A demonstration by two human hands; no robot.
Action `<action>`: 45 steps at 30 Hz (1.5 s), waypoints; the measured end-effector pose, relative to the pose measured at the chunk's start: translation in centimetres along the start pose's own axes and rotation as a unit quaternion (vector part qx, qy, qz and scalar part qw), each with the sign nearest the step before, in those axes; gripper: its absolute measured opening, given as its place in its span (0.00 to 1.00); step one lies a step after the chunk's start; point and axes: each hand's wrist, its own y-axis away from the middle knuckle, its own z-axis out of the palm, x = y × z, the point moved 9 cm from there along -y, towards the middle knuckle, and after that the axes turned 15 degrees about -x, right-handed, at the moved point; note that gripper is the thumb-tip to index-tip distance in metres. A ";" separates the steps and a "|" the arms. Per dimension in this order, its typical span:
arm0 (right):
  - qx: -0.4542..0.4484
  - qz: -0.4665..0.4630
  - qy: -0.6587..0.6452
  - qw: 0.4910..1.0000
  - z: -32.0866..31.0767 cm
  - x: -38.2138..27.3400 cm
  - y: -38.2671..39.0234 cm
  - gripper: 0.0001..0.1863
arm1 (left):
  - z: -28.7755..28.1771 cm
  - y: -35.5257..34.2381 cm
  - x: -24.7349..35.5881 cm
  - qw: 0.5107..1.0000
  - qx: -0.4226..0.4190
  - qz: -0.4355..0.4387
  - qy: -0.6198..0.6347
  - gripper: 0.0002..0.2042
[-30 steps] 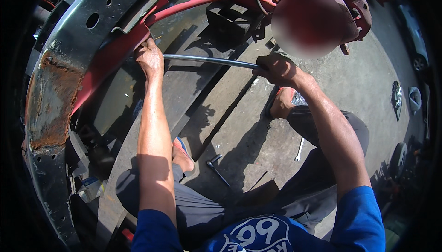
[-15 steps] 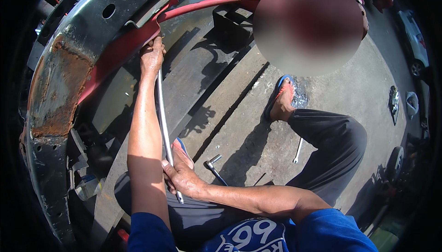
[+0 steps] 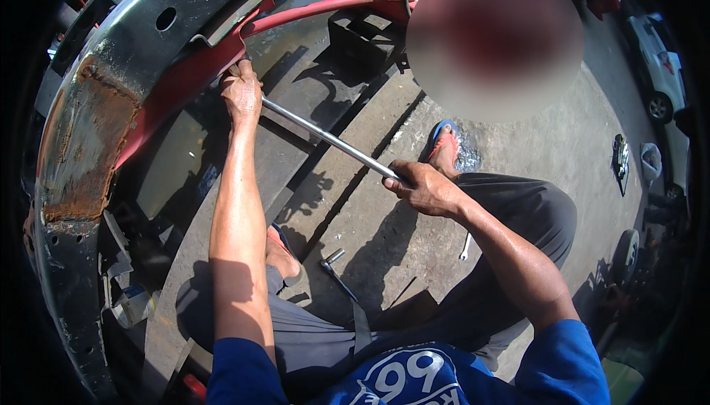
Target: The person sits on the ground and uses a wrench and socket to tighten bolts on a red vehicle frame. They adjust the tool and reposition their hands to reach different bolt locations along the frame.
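A long shiny metal bar [image 3: 325,137] slants between my two hands, above the ground. My left hand [image 3: 242,94] is closed round its far end, up against the underside of a red metal beam [image 3: 181,83]; what the bar's head fits onto is hidden behind the fingers. Wrapped round the near end is my right hand [image 3: 429,189], out to the right above my shin. The red beam runs beside a curved black frame rail [image 3: 166,19], which carries a rusty, scraped patch [image 3: 89,139].
On the concrete lie a socket handle [image 3: 340,275] and a wrench [image 3: 465,247]. A red tube [image 3: 318,13] crosses at the top. My sandalled foot [image 3: 445,147] stands right of a dark gap. Further right are a wheel [image 3: 627,255] and a white car [image 3: 658,72].
My right hand has swung the bar's near end away from my lap, up and to the right. My left hand has stayed by the red beam.
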 end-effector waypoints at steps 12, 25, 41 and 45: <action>0.317 -0.029 0.316 0.894 -14.4 2.1 -5.2 0.09 | -0.6 -0.3 2.5 0.951 0.157 0.159 -0.212 0.20; 0.091 0.039 0.213 0.972 -7.8 -0.6 -3.0 0.15 | -1.8 -0.6 2.4 0.962 0.123 0.206 -0.131 0.14; -0.139 0.018 -0.185 0.973 13.4 -6.0 -0.8 0.16 | 0.2 -0.6 -0.4 0.997 -0.057 -0.009 0.054 0.25; -0.032 0.050 0.043 0.997 4.0 -2.8 8.2 0.15 | 3.2 4.5 -0.6 0.993 -0.067 -0.088 -0.049 0.27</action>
